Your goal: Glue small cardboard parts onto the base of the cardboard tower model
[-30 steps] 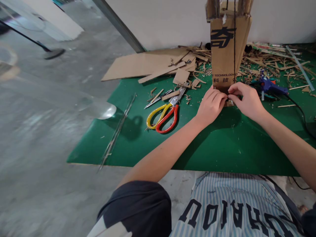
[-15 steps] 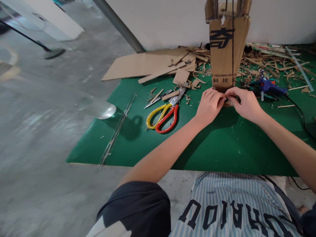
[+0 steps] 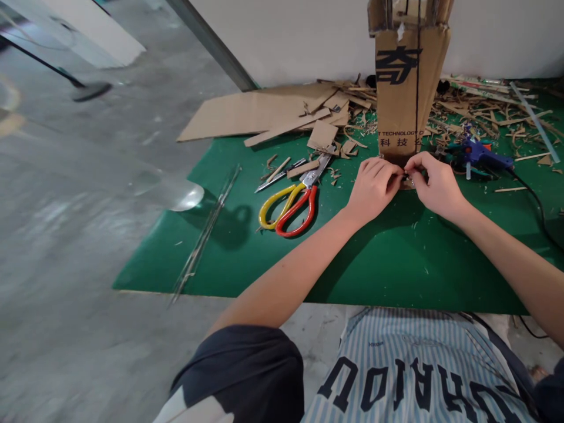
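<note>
A tall cardboard tower [image 3: 408,88] with black printed characters stands upright on the green mat [image 3: 335,247]. My left hand [image 3: 373,188] and my right hand [image 3: 434,183] meet at its foot, fingers curled and pinched together on something small that I cannot make out. A black string runs down the tower's front. Both forearms reach in from the lower right.
Scissors [image 3: 294,200] with yellow and red handles lie left of my hands, beside a small knife. A blue glue gun [image 3: 482,155] with its cord lies to the right. Cardboard sheets [image 3: 247,114] and scraps litter the mat's far side. Thin clear rods [image 3: 205,235] rest on the mat's left edge.
My hands have stayed at the tower's foot, with the fingers shifting slightly. The view has drifted a little to the right.
</note>
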Demonstrator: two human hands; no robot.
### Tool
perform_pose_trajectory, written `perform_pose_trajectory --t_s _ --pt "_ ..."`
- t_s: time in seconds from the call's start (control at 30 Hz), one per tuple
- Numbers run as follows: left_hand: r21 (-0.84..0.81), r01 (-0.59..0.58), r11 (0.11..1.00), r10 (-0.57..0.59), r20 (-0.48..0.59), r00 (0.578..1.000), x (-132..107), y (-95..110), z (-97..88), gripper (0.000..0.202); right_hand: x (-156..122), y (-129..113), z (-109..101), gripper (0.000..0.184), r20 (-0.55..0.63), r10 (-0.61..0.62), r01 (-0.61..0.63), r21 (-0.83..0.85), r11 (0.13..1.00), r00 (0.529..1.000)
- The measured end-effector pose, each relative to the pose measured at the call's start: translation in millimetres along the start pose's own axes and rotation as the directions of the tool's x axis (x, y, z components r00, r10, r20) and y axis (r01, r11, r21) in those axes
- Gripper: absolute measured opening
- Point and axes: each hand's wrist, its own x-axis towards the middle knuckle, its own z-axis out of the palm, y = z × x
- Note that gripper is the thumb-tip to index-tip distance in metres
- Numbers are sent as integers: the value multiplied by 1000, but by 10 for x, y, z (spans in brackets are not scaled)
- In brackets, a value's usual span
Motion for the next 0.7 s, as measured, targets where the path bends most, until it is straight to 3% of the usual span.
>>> perform_pose_trajectory --t_s 0.33,0.53,0.7 --pt "4 -6 1000 6 -32 999 -7 1 11 15 -16 -2 28 15 -16 -94 90 -151 984 995" --pt "19 41 999 -41 8 999 -9 15 7 17 -43 1 -1 18 15 -138 137 -243 960 990" --pt "-10 23 1000 -23 -23 999 -15 7 0 18 -58 -14 -17 15 33 -99 104 -253 962 995"
